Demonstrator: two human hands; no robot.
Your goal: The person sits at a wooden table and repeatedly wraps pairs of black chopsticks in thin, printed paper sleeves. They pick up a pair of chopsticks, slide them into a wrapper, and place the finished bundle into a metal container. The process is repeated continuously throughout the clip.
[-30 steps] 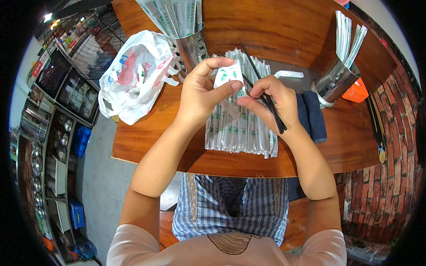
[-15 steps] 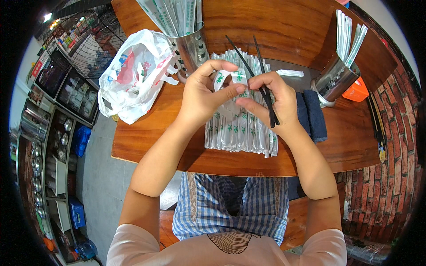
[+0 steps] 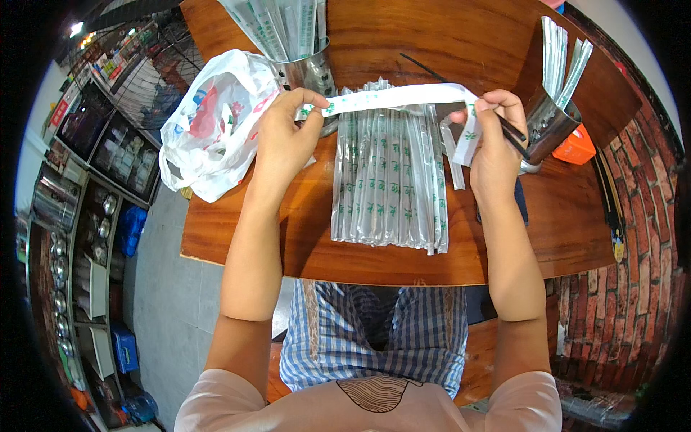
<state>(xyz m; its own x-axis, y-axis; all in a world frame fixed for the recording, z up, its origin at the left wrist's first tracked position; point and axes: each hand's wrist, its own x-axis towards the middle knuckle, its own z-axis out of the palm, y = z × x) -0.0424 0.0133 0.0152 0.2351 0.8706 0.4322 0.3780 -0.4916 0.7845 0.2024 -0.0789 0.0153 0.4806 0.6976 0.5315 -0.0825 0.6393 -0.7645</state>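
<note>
Both hands have drawn apart since the earlier frame, and the white strip [image 3: 396,96], curled small between them then, is now stretched out. Furthest left, the crumpled plastic bag [image 3: 216,129] sits beside the left hand [image 3: 288,129], whose thumb and forefinger are closed on the strip's left end, in front of a metal holder [image 3: 309,72]. From there the strip runs crosswise above the far part of the row of wrapped chopsticks [image 3: 389,187], its length square to theirs; they lie on the tabletop [image 3: 309,252] pointing away from the person. Which hand is nearer the row is hard to tell, as they flank it. The right hand [image 3: 500,137] has its fingers clamped on the strip, whose end bends downward there, and also holds black sticks [image 3: 425,67] slanting away to the left. Just beyond stands another metal holder [image 3: 553,122].
</note>
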